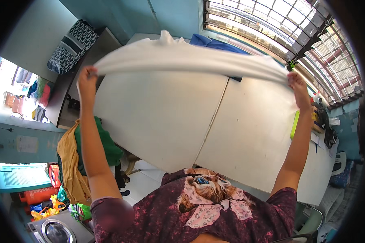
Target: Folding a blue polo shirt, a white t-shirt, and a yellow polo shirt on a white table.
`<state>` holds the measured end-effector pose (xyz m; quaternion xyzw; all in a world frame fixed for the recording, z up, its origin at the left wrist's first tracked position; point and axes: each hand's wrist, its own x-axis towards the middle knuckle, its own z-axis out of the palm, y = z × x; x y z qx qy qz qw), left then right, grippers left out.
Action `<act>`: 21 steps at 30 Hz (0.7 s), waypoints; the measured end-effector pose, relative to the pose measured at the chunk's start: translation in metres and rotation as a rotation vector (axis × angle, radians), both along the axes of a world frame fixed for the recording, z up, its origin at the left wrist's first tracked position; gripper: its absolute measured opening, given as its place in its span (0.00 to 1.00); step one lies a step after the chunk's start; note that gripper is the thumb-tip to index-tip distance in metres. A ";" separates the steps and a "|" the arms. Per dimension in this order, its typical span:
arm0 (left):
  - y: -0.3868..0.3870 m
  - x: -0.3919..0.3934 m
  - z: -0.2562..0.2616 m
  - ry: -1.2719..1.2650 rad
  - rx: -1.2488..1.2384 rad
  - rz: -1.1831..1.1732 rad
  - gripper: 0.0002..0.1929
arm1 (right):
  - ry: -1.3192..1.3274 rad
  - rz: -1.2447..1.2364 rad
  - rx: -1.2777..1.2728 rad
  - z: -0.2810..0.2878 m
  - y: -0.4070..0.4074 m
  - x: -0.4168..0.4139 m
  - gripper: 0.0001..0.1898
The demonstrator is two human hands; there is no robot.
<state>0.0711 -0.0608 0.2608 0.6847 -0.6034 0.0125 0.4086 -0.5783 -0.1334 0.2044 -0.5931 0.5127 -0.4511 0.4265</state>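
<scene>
A white cloth (176, 57) is stretched wide in the air between my two hands, above the far part of a white tabletop (158, 118). Its near edge is pulled nearly straight, and it looks slightly blurred. My left hand (87, 77) pinches the left corner. At the right end, my right hand (297, 86) grips the other corner. Both arms reach far forward and apart. Whether the cloth is a garment cannot be told. Part of the table's far side is hidden behind it.
Blue fabric (216, 44) lies at the back below the barred window (261, 18). Tan cloth (71, 161) and green cloth (105, 142) hang at the left. A seam (211, 121) divides the tabletop. A lime-green item (295, 124) and a box (318, 120) stand at the right edge.
</scene>
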 end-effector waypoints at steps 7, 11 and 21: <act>0.113 -0.031 -0.220 -0.169 0.056 0.180 0.05 | 0.108 -0.133 0.170 -0.156 0.083 0.001 0.06; 0.179 -0.050 -0.310 -0.127 0.260 0.174 0.07 | 0.750 -0.258 0.378 -0.235 0.145 0.009 0.05; 0.208 -0.065 -0.312 0.412 0.378 0.269 0.11 | 0.219 -0.458 0.438 -0.225 0.179 0.027 0.06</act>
